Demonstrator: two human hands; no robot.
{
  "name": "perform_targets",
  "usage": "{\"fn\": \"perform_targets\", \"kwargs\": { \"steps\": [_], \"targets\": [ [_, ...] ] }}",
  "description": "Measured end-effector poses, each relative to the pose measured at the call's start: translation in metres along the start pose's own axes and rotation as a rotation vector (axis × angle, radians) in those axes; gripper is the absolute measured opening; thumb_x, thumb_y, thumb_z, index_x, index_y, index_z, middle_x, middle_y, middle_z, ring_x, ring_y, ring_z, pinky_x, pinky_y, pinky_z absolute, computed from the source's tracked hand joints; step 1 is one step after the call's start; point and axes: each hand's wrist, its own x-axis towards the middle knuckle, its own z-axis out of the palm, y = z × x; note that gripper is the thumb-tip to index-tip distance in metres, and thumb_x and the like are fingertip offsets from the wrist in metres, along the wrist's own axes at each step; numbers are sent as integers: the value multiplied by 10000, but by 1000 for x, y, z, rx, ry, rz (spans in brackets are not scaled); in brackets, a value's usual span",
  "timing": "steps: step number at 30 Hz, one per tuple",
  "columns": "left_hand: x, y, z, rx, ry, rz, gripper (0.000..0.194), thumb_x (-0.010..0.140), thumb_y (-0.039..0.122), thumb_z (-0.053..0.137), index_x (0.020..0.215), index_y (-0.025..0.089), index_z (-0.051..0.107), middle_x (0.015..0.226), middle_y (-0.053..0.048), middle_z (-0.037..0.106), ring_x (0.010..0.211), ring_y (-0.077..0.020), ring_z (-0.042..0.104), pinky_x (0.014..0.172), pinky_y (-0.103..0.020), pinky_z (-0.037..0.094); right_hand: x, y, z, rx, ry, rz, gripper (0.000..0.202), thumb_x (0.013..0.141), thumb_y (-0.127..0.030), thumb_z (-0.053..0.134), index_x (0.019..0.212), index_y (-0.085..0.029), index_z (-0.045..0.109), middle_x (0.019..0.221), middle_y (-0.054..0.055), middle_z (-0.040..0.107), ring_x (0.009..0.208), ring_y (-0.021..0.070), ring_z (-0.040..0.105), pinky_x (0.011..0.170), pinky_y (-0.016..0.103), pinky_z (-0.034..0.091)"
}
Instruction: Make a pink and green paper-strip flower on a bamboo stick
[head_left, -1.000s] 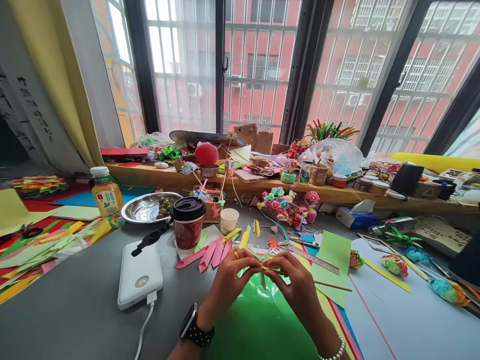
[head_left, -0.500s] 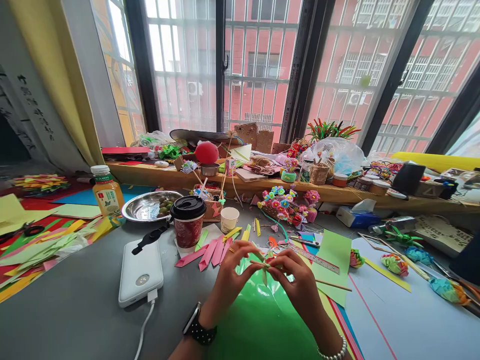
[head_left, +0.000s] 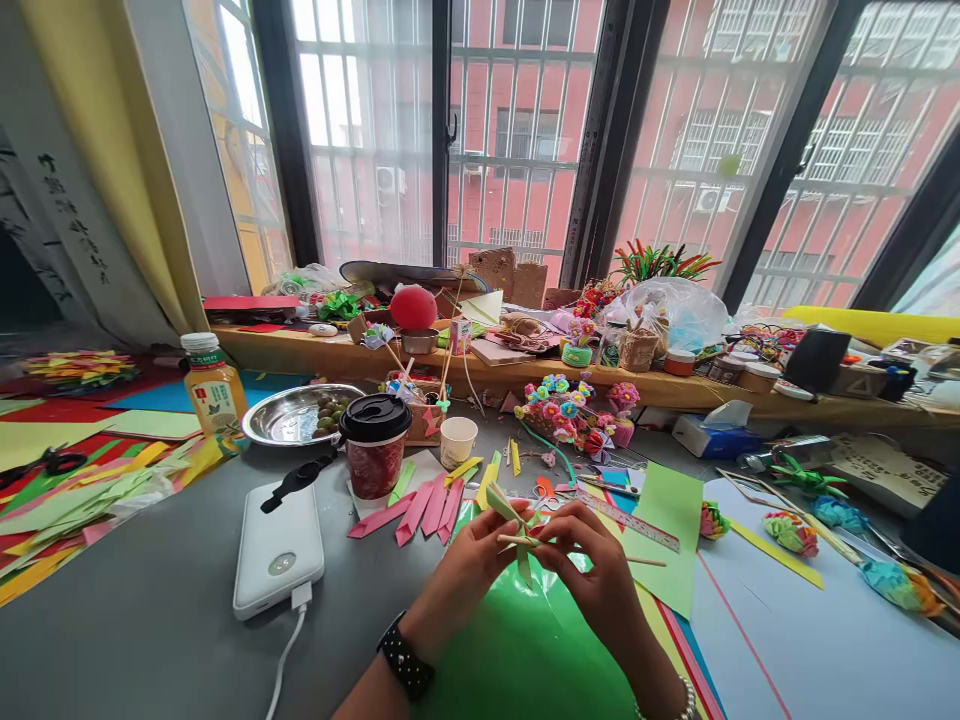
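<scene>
Close together in front of me, both hands work on a light green paper strip (head_left: 501,502) around a thin wooden stick (head_left: 646,561). My left hand (head_left: 472,560) pinches the paper near the stick's left end. One end of the strip points up and left, and another part hangs below the fingers. Thumb and fingers of my right hand (head_left: 596,575) close on the stick and the paper wrapped there; the stick's right part sticks out past this hand. The exact fold between the fingertips is partly hidden. Below lies a shiny green surface (head_left: 525,650).
Pink folded strips (head_left: 424,508) lie left of my hands, near a lidded coffee cup (head_left: 375,455) and a paper cup (head_left: 458,440). A white power bank (head_left: 279,545) with a cable sits further left. Rightward are a ruler (head_left: 637,525), green paper (head_left: 667,520) and paper flowers (head_left: 789,532).
My left hand has dropped slightly and turned, and the strip's upper end now stands out up and left. The stick's right end has moved left and levelled out.
</scene>
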Motion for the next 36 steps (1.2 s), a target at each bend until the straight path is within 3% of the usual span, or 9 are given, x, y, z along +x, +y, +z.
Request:
{"fn": "perform_targets", "kwargs": {
  "steps": [3, 10, 17, 23, 36],
  "targets": [
    [-1, 0, -1, -39, 3, 10, 258, 557, 239, 755, 782, 137, 679, 742, -37, 663, 726, -132, 594, 772, -245, 413, 1, 0, 0, 30, -1, 2, 39, 778, -215, 557, 775, -193, 590, 762, 17, 509, 650, 127, 526, 573, 228, 482],
    [0, 1, 1, -47, 65, 22, 386, 550, 146, 748, 923, 152, 648, 783, -29, 674, 757, -150, 613, 808, -271, 404, 1, -2, 1, 34, 2, 13, 63, 778, -241, 559, 761, -191, 592, 750, 17, 514, 637, 132, 533, 566, 246, 483],
    [-2, 4, 1, 45, 65, 50, 384, 539, 141, 750, 906, 137, 635, 727, -35, 688, 742, -158, 625, 773, -268, 421, 0, 0, 1, 49, -30, 28, 87, 793, -271, 544, 773, -191, 574, 772, 27, 519, 692, 147, 545, 587, 257, 485],
    [0, 4, -2, 111, 87, -13, 413, 512, 145, 763, 903, 140, 632, 737, -43, 691, 731, -169, 626, 761, -286, 426, 1, -2, -1, 52, -55, 65, 80, 779, -267, 565, 758, -193, 585, 769, 16, 509, 686, 139, 541, 590, 252, 482],
    [0, -2, -4, 91, 1, -61, 220, 573, 211, 727, 779, 151, 679, 782, -38, 666, 761, -146, 598, 750, -245, 420, 2, -2, -2, 86, -42, 86, 75, 751, -247, 594, 717, -186, 567, 747, 10, 512, 668, 136, 540, 580, 245, 481]
  ]
}}
